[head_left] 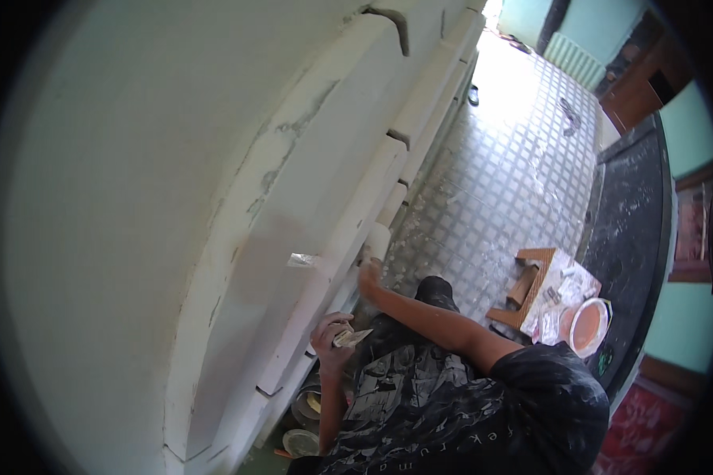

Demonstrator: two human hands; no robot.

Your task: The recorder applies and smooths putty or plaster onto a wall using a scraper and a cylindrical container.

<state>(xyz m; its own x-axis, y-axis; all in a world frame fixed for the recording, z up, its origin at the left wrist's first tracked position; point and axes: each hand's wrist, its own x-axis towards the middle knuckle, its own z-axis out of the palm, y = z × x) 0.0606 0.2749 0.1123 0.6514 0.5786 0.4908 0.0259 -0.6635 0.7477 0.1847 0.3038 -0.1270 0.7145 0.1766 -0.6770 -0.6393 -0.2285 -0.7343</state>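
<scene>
My left hand [332,332] is closed around a putty knife [352,338] with a pale, smeared triangular blade, held a little away from the wall. Farther along, my right hand [369,277] reaches across to the stepped white ledge [342,229]. Its fingers are bent against the ledge's edge and whitened with dust; whatever they grip is hidden. Grey patches mark the white wall molding [281,150] above, and a small bright patch [302,260] shows on the wall face beside my hands.
A stool [536,297] with a stained white top and brown legs stands at the right on patterned tiles [523,166]. A white bucket [602,326] is beside it. Round containers [302,442] sit low under the ledge. A dark platform [630,206] runs along the right.
</scene>
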